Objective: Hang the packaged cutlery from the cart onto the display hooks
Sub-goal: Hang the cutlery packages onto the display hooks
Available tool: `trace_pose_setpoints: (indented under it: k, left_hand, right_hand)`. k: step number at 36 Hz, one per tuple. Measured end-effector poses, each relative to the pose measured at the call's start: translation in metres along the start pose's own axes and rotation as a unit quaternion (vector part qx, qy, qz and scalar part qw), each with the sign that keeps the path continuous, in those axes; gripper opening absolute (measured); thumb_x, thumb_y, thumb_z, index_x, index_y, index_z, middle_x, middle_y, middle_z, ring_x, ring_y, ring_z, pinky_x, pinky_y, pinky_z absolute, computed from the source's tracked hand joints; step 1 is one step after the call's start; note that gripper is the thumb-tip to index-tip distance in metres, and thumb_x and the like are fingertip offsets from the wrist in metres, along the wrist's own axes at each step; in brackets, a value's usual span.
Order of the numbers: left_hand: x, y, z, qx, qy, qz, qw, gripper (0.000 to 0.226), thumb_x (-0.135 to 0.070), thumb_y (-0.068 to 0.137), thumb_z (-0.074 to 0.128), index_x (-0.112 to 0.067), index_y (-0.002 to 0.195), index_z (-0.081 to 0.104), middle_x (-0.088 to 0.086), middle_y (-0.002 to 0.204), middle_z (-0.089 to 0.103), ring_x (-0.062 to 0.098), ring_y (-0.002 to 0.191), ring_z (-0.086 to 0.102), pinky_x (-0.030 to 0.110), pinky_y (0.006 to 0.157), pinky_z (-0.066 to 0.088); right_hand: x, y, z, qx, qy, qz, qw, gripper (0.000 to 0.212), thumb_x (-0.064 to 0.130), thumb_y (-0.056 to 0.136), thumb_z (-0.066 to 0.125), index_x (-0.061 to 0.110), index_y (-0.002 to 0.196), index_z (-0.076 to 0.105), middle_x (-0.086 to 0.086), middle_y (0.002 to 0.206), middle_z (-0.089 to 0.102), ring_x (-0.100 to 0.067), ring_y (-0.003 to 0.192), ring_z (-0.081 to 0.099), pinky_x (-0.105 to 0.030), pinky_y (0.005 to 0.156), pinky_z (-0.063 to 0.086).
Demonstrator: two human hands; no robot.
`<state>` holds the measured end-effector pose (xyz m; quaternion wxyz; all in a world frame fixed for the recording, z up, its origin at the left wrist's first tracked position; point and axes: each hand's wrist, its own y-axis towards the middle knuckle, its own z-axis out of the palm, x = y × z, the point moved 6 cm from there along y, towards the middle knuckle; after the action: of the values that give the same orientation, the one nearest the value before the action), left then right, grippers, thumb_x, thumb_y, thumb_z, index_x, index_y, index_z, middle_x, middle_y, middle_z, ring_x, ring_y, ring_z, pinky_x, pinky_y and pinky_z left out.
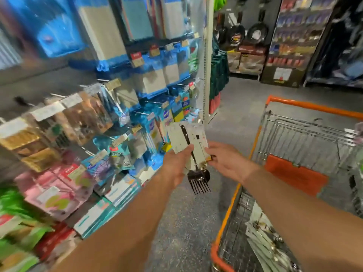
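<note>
A pack of forks (188,140) on a white card is held up in front of the display, tines pointing down. My left hand (176,163) grips the card's lower left edge. My right hand (227,161) pinches its lower right edge. More carded cutlery packs (265,242) lie in the orange wire cart (224,222) at the lower right. The display hooks (137,112) stick out from the rack on the left, most loaded with blue and white packets.
The rack on the left is full of hanging packets, with pink, green and teal packs low down. A white upright post (206,75) ends the rack. Frying pans (255,32) and shelves stand across the grey floor aisle behind.
</note>
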<state>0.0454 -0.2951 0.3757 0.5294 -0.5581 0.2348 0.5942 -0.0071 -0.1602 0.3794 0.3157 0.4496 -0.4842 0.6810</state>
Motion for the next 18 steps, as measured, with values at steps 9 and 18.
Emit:
trace_pose_setpoints:
  k: [9,18]
  left_hand:
    - [-0.03,-0.049,-0.088,-0.115,-0.025,0.042,0.992,0.01,-0.009,0.095,0.063,-0.016,0.1,0.068,0.012,0.11,0.074,0.029,0.099,0.072,0.048,0.092,0.056]
    - [-0.044,-0.091,-0.179,-0.203,-0.007,0.067,0.977,0.028,-0.004,0.096,0.058,-0.012,0.122,0.065,0.012,0.118,0.071,0.031,0.105,0.069,0.053,0.093,0.055]
  right_hand:
    - [-0.006,-0.005,0.092,0.106,-0.096,0.015,0.99,0.02,0.008,0.093,0.064,0.005,0.113,0.062,-0.013,0.094,0.067,-0.016,0.071,0.06,-0.028,0.065,0.046]
    - [-0.022,-0.022,0.188,0.191,-0.138,0.02,0.972,0.025,0.012,0.091,0.068,0.012,0.115,0.062,-0.011,0.105,0.068,-0.016,0.079,0.063,-0.024,0.055,0.051]
